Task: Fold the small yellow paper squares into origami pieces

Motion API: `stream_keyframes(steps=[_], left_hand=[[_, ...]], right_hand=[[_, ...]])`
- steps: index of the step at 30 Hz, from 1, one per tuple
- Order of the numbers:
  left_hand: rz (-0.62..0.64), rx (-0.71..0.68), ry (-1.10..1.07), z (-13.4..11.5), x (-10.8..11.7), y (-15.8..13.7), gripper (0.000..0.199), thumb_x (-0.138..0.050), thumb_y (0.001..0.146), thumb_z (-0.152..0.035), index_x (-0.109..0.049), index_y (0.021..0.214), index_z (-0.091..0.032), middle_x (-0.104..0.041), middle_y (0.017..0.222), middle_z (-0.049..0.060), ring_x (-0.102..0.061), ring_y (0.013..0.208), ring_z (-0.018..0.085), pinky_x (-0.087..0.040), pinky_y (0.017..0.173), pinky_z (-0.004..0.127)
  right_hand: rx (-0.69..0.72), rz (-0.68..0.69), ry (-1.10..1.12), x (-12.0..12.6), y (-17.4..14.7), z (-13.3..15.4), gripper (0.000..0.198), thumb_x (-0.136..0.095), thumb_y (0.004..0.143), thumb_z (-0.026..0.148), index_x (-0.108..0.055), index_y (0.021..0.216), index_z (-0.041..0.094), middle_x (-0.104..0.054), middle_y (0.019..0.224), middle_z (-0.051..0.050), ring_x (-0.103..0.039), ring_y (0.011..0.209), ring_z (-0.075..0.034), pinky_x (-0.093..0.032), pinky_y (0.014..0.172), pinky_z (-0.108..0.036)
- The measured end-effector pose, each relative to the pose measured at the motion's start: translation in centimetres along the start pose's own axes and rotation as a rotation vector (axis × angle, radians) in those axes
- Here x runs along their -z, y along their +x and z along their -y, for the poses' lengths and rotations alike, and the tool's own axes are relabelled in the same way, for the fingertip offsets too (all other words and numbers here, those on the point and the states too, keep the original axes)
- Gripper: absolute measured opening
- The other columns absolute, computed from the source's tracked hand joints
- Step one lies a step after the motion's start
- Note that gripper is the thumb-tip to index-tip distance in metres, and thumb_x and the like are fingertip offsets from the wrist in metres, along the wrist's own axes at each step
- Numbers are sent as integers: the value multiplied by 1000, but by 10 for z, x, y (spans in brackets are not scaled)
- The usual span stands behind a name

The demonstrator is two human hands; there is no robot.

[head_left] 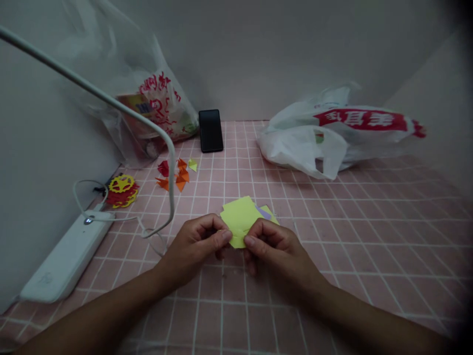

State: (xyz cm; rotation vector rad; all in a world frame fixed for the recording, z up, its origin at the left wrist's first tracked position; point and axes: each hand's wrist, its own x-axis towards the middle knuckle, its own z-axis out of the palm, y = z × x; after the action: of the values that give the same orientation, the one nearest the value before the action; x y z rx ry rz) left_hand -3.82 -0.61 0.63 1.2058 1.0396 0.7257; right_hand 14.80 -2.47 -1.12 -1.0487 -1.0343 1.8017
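Observation:
My left hand (pixel 197 241) pinches the lower left edge of a yellow-green piece of paper (pixel 238 235) between thumb and bent fingers. Its lower right edge is pinched the same way by my right hand (pixel 279 246). Creases show on the paper between my thumbs. Just behind is more yellow-green paper (pixel 242 209); I cannot tell where the held piece ends and this begins. A purple paper (pixel 263 212) peeks out on the right, partly covered. Some fingertips are hidden behind the paper.
Small folded orange papers (pixel 182 177), a red one (pixel 163 168) and a yellow one (pixel 192 164) lie left of a black phone (pixel 211 130). Plastic bags (pixel 166 106) (pixel 306 143) stand at the back. A white power strip (pixel 68 256), cut-out shapes (pixel 121 191) and a white cable (pixel 172 182) are left.

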Motion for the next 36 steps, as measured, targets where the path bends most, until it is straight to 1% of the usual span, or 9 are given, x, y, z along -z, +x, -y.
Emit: stream_keyframes(steps=[6, 9, 14, 18, 21, 26, 30, 33, 36], left_hand=[[-45, -12, -99, 6, -3, -2, 23, -64, 84, -37, -56, 77, -17, -57, 62, -3, -51, 54, 9, -41, 53, 21], [-52, 6, -141, 8, -5, -3, 23, -63, 86, -38, -56, 80, -17, -57, 61, -4, -49, 52, 8, -38, 49, 19], [-46, 16, -176, 8, -5, -4, 21, -62, 86, -36, -55, 80, -18, -57, 60, -4, -50, 50, 7, -37, 49, 18], [-30, -15, -78, 3, -4, -3, 19, -64, 84, -33, -56, 78, -17, -57, 64, -4, -52, 52, 7, -39, 50, 19], [9, 24, -40, 1, -5, -2, 20, -66, 81, -33, -56, 76, -16, -56, 63, -4, -51, 52, 8, -39, 50, 19], [-6, 17, -67, 5, -7, -2, 30, -58, 87, -42, -55, 72, -16, -55, 54, -4, -48, 48, 7, -38, 49, 19], [4, 36, -100, 7, -6, -1, 33, -56, 89, -46, -57, 76, -15, -57, 55, -3, -50, 51, 8, -39, 51, 18], [29, 67, -122, 6, -6, -2, 27, -66, 83, -42, -60, 80, -15, -59, 62, -3, -52, 54, 8, -42, 53, 19], [44, 72, -130, 6, -8, -3, 23, -73, 76, -33, -60, 78, -14, -58, 66, -3, -51, 53, 7, -42, 52, 19]], right_hand=[[-2, 21, 4, -2, -1, 0, 30, -70, 80, 39, -51, 68, 19, -60, 56, 4, -53, 45, -9, -40, 46, -22], [-8, 58, 23, -2, -1, -4, 30, -71, 80, 39, -51, 68, 19, -60, 56, 4, -53, 45, -9, -40, 47, -22], [-3, 118, 20, -3, 1, -8, 28, -68, 83, 35, -49, 69, 19, -60, 56, 3, -54, 48, -9, -41, 49, -21], [15, 82, -21, -3, 2, -8, 26, -72, 79, 36, -53, 76, 19, -58, 63, 3, -53, 51, -9, -42, 48, -21], [16, 66, 0, -3, 1, -7, 27, -73, 78, 40, -55, 76, 19, -57, 64, 3, -51, 51, -9, -42, 48, -21], [-50, 89, 0, -5, -3, -4, 30, -72, 78, 39, -52, 69, 18, -60, 64, 2, -54, 52, -9, -43, 50, -21], [-22, 42, 27, -4, -2, -10, 30, -72, 78, 39, -53, 69, 18, -61, 60, 3, -55, 48, -9, -42, 47, -21], [16, -8, 43, -3, 0, -14, 30, -73, 79, 38, -53, 67, 18, -60, 56, 4, -53, 46, -8, -41, 45, -20], [38, 1, 43, -3, 0, -14, 30, -73, 79, 38, -54, 67, 18, -62, 58, 3, -54, 47, -9, -42, 46, -20]])
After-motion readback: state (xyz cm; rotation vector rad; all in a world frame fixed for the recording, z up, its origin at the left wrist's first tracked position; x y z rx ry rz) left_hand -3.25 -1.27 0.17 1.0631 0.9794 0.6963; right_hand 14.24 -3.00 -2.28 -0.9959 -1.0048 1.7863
